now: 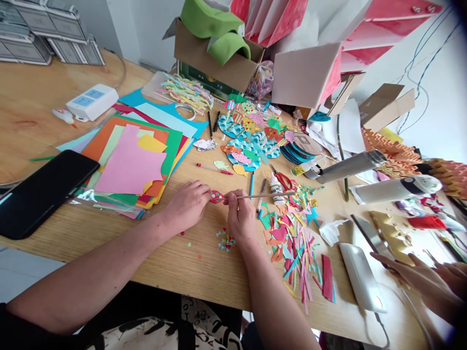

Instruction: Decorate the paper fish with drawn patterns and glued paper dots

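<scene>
My left hand (187, 204) rests on the wooden table (189, 265), its fingers pinched on a small red paper fish (216, 196) with green dots. Just to its right, my right hand (240, 216) is closed round a thin wooden stick (270, 195) that points right and meets the fish at its near end. A little heap of coloured paper bits (226, 241) lies under my hands. Beyond them lie a red pencil (213, 168) and finished paper fish on blue wave cut-outs (243, 154).
A stack of coloured paper sheets (134, 160) and a black tablet (40, 192) lie at left. Paper scraps (297, 248), red scissors (282, 179) and a glue bottle (276, 187) are at right. Another person's hands (423, 279) work at far right. Cardboard boxes (219, 58) stand behind.
</scene>
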The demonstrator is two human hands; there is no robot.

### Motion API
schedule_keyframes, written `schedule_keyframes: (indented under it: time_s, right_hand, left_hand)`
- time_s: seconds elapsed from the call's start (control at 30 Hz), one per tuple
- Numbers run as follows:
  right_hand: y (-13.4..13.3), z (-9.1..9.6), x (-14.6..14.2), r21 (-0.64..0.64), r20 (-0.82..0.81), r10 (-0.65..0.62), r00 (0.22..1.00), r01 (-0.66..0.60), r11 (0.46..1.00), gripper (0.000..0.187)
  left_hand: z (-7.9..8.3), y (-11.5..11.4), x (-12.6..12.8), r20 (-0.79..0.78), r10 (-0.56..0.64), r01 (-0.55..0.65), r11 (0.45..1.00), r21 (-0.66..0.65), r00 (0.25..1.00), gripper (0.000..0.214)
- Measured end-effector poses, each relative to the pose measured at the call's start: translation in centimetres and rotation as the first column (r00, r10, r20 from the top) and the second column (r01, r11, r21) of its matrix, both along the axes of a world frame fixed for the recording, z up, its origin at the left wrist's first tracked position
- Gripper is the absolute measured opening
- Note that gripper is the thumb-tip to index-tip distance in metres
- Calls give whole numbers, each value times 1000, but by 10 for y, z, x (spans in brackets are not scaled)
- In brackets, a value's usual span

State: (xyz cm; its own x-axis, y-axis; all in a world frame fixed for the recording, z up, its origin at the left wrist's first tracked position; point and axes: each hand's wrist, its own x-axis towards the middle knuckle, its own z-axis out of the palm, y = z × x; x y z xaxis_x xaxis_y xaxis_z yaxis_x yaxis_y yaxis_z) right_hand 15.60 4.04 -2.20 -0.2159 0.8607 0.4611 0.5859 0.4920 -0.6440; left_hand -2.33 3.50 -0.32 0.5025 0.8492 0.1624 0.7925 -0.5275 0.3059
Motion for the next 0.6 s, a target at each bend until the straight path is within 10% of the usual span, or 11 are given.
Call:
schedule_keyframes:
  time_s: [0.6]
  right_hand:
    - [1, -2, -2, 2, 31, 8, 999, -8, 1000, 30]
  left_hand:
    - [0, 0, 0, -10, 3, -3, 1000, -10, 1000, 26]
